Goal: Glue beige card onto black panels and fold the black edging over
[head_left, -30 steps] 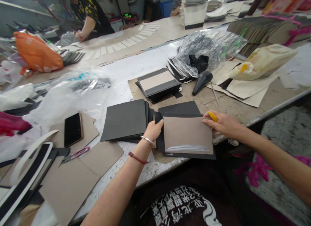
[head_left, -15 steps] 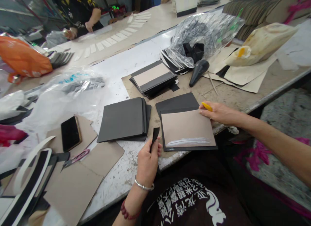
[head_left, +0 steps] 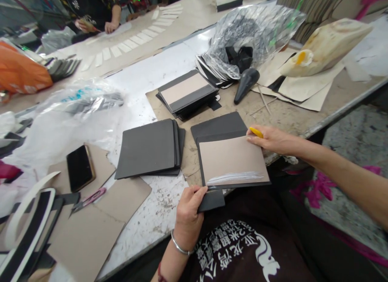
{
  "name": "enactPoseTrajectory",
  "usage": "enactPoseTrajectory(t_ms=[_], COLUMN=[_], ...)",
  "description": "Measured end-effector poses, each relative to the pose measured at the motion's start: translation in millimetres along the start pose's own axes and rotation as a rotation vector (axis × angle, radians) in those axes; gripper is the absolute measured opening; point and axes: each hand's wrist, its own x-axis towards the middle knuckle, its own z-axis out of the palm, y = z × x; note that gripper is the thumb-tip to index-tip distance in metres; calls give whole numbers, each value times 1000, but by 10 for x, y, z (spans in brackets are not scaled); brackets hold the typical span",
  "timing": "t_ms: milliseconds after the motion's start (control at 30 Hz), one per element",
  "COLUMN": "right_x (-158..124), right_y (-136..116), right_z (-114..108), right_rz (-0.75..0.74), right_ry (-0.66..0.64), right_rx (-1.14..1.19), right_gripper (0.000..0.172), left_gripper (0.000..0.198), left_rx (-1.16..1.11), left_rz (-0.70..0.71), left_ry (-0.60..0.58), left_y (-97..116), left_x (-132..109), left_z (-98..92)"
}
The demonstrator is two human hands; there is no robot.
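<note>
My left hand (head_left: pixel 190 211) pinches a small black strip (head_left: pixel 212 200) at the lower left corner of a beige-faced black panel (head_left: pixel 232 160). White streaks run along the panel's lower edge. At the panel's upper right corner, my right hand (head_left: pixel 268 139) is closed round a yellow-tipped tool (head_left: pixel 256 132), mostly hidden in the fingers, with the thumb on the panel. Another black sheet (head_left: pixel 218 125) lies under the panel. To the left is a stack of black panels (head_left: pixel 147 148). Behind stands a second stack with a beige band (head_left: pixel 184 90).
A phone (head_left: pixel 80 168) and pink-handled scissors (head_left: pixel 89 199) lie on beige sheets at left. A black cone-shaped object (head_left: pixel 246 85), thin sticks (head_left: pixel 264 99) and a clear plastic bag (head_left: pixel 257 35) are farther back. Across the table a co-worker's hands (head_left: pixel 112 27) are near rows of white pieces (head_left: pixel 133 43).
My left hand has turned and brought the black strip rightward and down to the panel's lower left corner, its wide face now showing. My right hand stays at the panel's upper right corner.
</note>
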Motion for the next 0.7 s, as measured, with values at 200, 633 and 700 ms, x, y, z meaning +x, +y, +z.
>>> enactPoseTrajectory(t_ms=[200, 633, 700], right_x=[0, 14, -14], right_y=[-17, -106, -165], right_z=[-40, -56, -78], right_rz=[-3, 110, 161], right_ry=[-37, -109, -115], right_rx=[-2, 60, 68], right_gripper=[23, 16, 15], left_gripper=[48, 41, 39], left_rx=[63, 89, 88], left_rz=[75, 122, 147], left_ry=[14, 48, 40], left_y=[-1, -61, -66], left_x=[-3, -2, 5], left_z=[35, 85, 76])
